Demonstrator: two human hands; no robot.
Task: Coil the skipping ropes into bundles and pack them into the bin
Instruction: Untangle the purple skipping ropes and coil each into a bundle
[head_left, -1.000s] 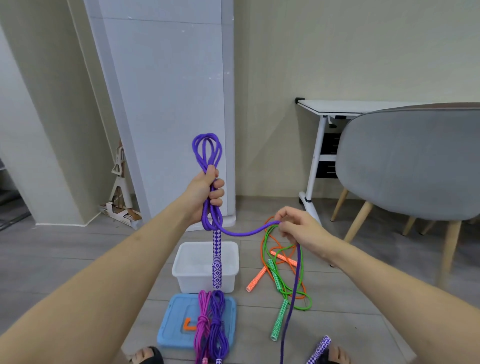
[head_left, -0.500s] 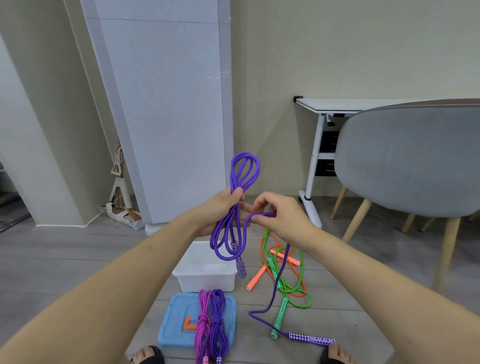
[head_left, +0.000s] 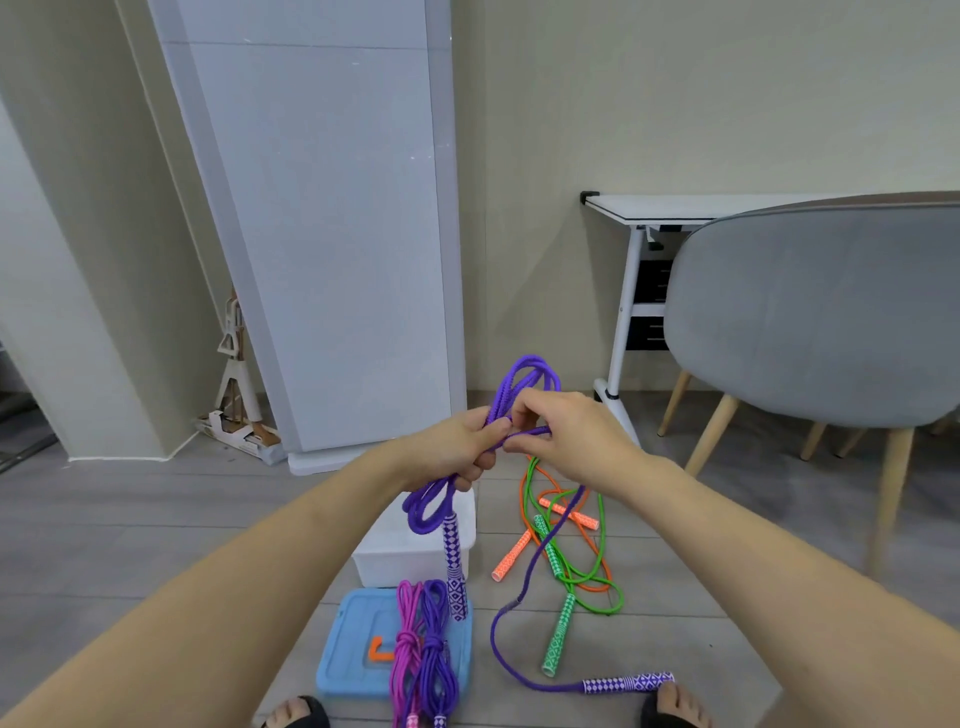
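Above the white bin (head_left: 415, 551), my left hand (head_left: 457, 447) grips the purple rope (head_left: 524, 379) coil, right hand (head_left: 566, 436) pinching its tail mid-wrap; next I cinch it.

The left hand (head_left: 457, 447) has come down from high above the white bin (head_left: 395, 556) with the purple rope (head_left: 524, 379). The right hand (head_left: 566, 436) has joined it there, pinching the strand. The loose handle (head_left: 628, 683) now lies flat beside the bin.
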